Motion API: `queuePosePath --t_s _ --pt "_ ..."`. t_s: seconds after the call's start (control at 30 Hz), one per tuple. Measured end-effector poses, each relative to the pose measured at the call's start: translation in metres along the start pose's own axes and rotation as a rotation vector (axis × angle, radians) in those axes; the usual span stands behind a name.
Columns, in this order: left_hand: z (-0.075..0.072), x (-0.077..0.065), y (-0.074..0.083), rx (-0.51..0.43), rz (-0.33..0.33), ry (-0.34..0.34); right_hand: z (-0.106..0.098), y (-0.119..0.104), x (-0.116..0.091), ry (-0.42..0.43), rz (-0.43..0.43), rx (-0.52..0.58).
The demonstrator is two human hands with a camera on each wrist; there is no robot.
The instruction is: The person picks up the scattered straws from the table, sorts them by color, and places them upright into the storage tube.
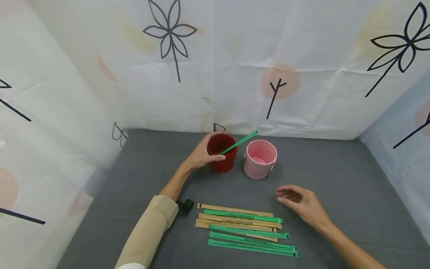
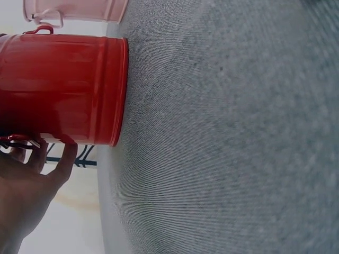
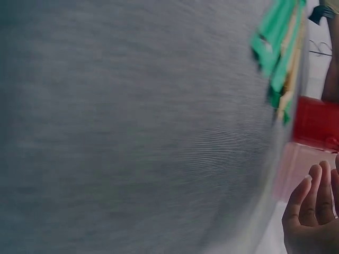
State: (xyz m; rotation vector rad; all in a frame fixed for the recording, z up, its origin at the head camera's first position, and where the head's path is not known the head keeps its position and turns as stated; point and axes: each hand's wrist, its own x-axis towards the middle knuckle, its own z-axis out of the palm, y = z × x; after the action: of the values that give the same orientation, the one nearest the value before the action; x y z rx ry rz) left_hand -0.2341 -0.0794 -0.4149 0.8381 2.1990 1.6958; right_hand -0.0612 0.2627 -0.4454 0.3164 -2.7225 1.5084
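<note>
My left hand [image 1: 205, 152] grips the red bucket [image 1: 223, 164], thumb across the front of the rim and fingers round the far side. In the left wrist view the bucket [image 2: 58, 90] stands upright on the grey cloth, fingers against its side. A slim green packet [image 1: 243, 141] leans in it, its upper end sticking out to the right. A pink bucket [image 1: 256, 168] stands just right of the red one. Over the table at right, my right hand [image 1: 300, 203] holds nothing, fingers loosely bent; the right wrist view also has this hand [image 3: 312, 211].
Several slim green packets [image 1: 252, 247] and tan packets [image 1: 235, 208] with dark print lie in a row, partly overlapping, at the table's near middle. White printed fabric [image 1: 235, 93] hangs behind and beside the grey tabletop [image 1: 336, 168].
</note>
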Motion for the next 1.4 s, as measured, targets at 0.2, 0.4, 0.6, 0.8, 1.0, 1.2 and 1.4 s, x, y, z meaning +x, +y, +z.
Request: queuePosePath --t_s 0.2,0.4,0.6,0.8,1.0,1.2,1.4 --pt "0.001 0.000 0.000 0.039 -0.004 0.003 0.004 0.010 -0.015 -0.043 0.086 0.003" --pt "0.001 0.007 -0.026 0.010 0.017 0.018 0.010 0.014 -0.026 -0.076 0.130 -0.002" --pt "0.002 0.009 -0.040 0.007 0.035 0.039 0.014 0.013 -0.032 -0.125 0.152 -0.020" --pt "0.002 0.009 -0.041 0.009 0.021 0.039 0.018 0.015 -0.033 -0.149 0.109 -0.073" --pt "0.001 0.010 -0.040 -0.008 0.020 0.037 0.024 0.016 -0.032 -0.130 0.028 -0.136" --pt "0.001 0.010 -0.041 -0.008 0.026 0.036 0.030 0.017 -0.031 -0.088 0.000 -0.165" --pt "0.002 0.011 -0.042 -0.001 0.016 0.036 0.037 0.014 -0.030 -0.041 0.023 -0.200"
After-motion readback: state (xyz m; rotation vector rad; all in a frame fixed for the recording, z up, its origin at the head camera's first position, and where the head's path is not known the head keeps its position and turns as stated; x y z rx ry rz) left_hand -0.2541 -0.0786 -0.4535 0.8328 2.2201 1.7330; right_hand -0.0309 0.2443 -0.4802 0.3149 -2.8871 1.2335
